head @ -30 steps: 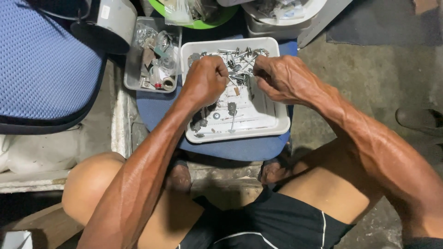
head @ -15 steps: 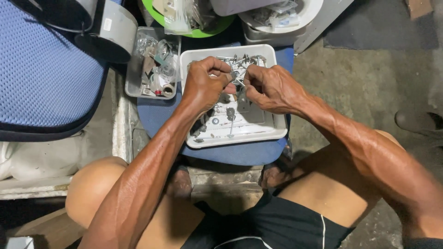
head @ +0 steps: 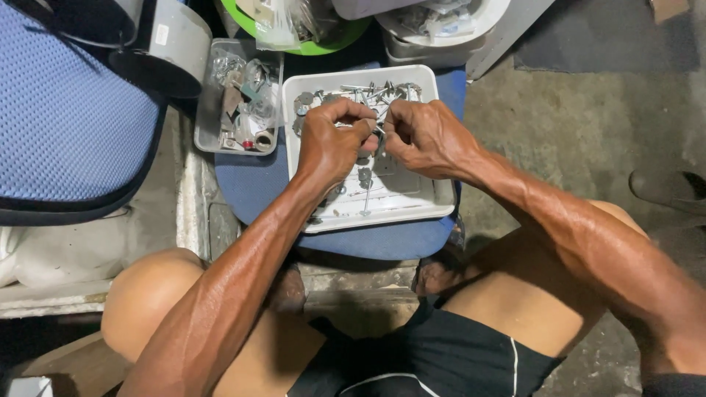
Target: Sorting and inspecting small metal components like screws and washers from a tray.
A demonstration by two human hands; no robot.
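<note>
Pinching a small metal part (head: 376, 132) between both sets of fingertips, the left hand (head: 332, 143) & right hand (head: 426, 140) are meeting just above the white tray (head: 441, 202); each hand is clenching round the part, knuckles up. The part is mostly hiding behind the fingers, so its exact shape cannot be told.

White tray: sitting on a blue stool seat (head: 257, 184), holding a heap of grey screws & bolts (head: 368, 92) along its far edge, plus a long bolt (head: 365, 198) and a few washers lying loose on its floor below the hands.

Grey tray (head: 206, 110), just left of the white one: holding mixed hardware, small clear bags & a short tube; contents too cluttered to sort.

Far edge: green bowl (head: 331, 44) w/ plastic bags inside and a white bowl (head: 485, 22) w/ odd bits, both cut off by the top of the frame. Blue mesh chair (head: 66, 125) at left, partly out of view. Person's knees & black shorts (head: 412, 360) are filling the bottom.

Vs. half a sec ago: the hands are sitting closer together, fingertips now touching over the tray's far half; the view is shifting slightly, trays lying lower in frame.
</note>
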